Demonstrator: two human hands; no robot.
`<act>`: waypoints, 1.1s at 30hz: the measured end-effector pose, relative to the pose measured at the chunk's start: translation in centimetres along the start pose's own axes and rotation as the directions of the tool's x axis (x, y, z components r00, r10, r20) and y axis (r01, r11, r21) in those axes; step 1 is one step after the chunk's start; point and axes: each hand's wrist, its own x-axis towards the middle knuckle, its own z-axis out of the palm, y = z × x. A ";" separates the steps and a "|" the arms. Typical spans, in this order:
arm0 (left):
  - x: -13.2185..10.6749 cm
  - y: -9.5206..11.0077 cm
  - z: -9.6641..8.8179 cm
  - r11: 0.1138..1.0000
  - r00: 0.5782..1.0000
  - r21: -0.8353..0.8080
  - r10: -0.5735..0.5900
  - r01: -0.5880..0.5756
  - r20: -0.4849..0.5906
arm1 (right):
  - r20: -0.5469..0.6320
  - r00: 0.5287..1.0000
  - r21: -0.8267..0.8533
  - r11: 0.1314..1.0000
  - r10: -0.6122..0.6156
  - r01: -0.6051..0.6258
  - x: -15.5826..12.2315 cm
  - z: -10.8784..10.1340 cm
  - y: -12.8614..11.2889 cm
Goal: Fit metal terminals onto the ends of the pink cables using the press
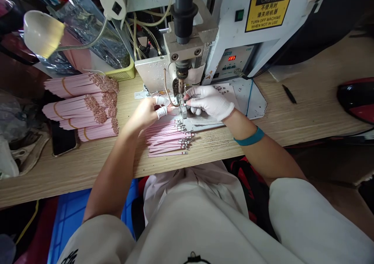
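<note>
My left hand, with white covers on thumb and forefinger, is closed in a pinch just left of the soldering head. It seems to hold the end of a pink flat cable, mostly hidden by the fingers. My right hand, in a white glove, pinches a tiny part at the right of the small metal fixture; its kind is too small to make out. Below the hands lies a loose pile of pink flat cables with small metal-looking connectors at their right ends.
Banded bundles of pink cables lie at left, beside a phone. A lamp and yellow basket stand behind. The machine's control box shows red digits. A black pen-like piece and mouse lie right.
</note>
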 end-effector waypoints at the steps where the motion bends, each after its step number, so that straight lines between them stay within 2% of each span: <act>1: 0.1 0.0 0.1 0.999 1.000 -0.036 0.009 -0.009 -0.007 | 0.003 1.000 -0.013 1.000 0.003 -0.003 0.0 0.1 -0.1; 5: 0.4 0.2 0.7 0.988 0.999 -0.153 -0.027 0.022 -0.025 | 0.021 1.000 -0.046 0.999 0.007 -0.006 0.2 0.2 -0.3; 9: 0.7 0.7 1.4 0.978 0.999 -0.205 -0.046 0.043 -0.007 | 0.032 0.999 -0.055 0.998 0.019 -0.017 0.3 0.3 -0.2; 12: 0.8 1.0 1.7 0.970 0.996 -0.227 -0.084 0.084 0.010 | 0.026 0.999 -0.057 0.998 0.021 -0.020 0.3 0.4 -0.1; 19: 1.0 1.2 1.7 0.959 0.988 -0.245 -0.151 0.140 -0.027 | 0.027 1.000 -0.031 0.999 0.012 -0.011 0.3 0.4 0.1; 33: 1.2 1.0 1.8 0.935 0.980 -0.306 -0.197 0.176 -0.037 | 0.030 1.000 0.024 1.000 -0.006 0.005 0.5 0.4 0.4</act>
